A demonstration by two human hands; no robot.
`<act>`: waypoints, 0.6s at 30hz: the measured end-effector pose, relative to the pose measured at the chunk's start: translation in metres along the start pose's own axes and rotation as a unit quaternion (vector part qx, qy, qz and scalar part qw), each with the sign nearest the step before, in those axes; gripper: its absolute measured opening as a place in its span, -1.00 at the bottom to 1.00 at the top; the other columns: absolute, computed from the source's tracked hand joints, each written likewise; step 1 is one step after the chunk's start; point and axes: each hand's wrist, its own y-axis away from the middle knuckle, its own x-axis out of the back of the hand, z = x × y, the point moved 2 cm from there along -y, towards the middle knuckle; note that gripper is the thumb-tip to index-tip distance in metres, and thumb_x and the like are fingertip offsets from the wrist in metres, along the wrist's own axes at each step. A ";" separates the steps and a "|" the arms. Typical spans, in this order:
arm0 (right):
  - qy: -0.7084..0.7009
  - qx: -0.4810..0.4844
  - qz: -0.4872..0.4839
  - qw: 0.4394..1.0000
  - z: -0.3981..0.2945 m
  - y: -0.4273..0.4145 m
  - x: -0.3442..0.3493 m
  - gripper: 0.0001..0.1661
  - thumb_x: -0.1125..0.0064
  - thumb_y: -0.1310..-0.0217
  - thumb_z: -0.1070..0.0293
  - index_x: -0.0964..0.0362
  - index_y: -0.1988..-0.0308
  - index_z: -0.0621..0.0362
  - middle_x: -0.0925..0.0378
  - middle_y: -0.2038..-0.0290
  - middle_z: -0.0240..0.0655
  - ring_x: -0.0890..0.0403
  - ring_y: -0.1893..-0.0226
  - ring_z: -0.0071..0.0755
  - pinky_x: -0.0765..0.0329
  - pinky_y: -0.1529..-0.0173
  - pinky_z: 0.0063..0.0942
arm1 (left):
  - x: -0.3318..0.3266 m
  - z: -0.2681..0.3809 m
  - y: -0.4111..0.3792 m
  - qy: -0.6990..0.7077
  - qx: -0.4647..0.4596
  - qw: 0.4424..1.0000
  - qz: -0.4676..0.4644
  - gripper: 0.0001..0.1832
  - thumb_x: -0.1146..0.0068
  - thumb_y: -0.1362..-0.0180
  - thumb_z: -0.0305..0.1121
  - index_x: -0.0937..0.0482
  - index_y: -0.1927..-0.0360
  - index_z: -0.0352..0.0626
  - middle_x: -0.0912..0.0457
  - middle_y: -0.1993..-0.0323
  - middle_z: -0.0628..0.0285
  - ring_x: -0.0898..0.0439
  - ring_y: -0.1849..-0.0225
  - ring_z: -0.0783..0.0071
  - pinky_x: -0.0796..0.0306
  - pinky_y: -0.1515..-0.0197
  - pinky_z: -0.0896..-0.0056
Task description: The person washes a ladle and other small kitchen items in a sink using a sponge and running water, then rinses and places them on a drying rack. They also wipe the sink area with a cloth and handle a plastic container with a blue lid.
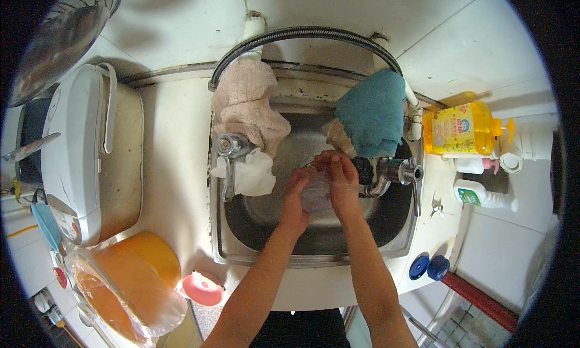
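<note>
Over the stainless-steel sink point(253, 232), my left hand point(297, 194) and my right hand point(340, 178) grip a pale, see-through container point(316, 193) from both sides. Its exact kind is blurred, and my fingers hide its far end. Just right of my right hand is the spout of a chrome tap point(372, 190), with what looks like a thin stream of water running from it toward that hand. A teal cloth point(374, 112) hangs beyond my hands at the right, with a beige cloth point(339, 135) partly beneath it.
A pink towel point(247, 99) and a white plastic bag point(253, 173) hang by a second chrome tap point(232, 148). Left stand a rice cooker point(90, 157), an orange bag-lined bin point(149, 262) and a pink soap dish point(204, 288). Yellow detergent point(460, 128) and a white bottle point(482, 195) stand right.
</note>
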 end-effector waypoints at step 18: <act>0.615 0.262 -0.257 0.698 -0.059 0.059 0.014 -0.43 -0.22 -0.16 -0.20 -0.60 0.06 0.02 -0.42 -0.07 -0.15 -0.50 -0.08 0.02 -0.44 -0.17 0.12 | -0.006 -0.015 -0.012 0.044 0.130 0.987 -0.088 -0.57 0.00 -0.30 0.00 -0.58 0.00 -0.13 -0.66 0.07 0.17 -0.62 0.01 0.21 -0.47 -0.08 0.15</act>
